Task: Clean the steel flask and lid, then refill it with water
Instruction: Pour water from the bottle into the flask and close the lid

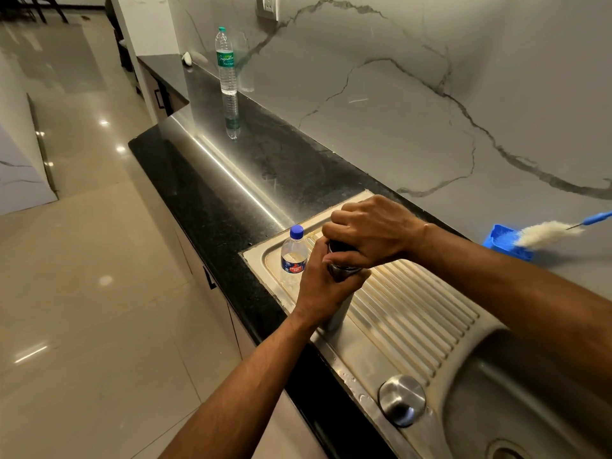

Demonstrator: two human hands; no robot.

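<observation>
The steel flask (337, 313) stands upright on the ribbed steel drainboard (414, 313) of the sink. My left hand (323, 286) is wrapped around its upper body. My right hand (367, 231) is closed from above over its dark lid (341, 246), which sits on the flask's neck. Only the lower silver part of the flask and a bit of the dark top show between my fingers.
A small blue-capped water bottle (293, 255) stands just left of the flask. A tall green-capped bottle (226, 61) stands far back on the black counter (212, 200). A blue tray (506, 241) with a white bottle brush (549, 231) lies at right. The sink basin (516, 409) is lower right.
</observation>
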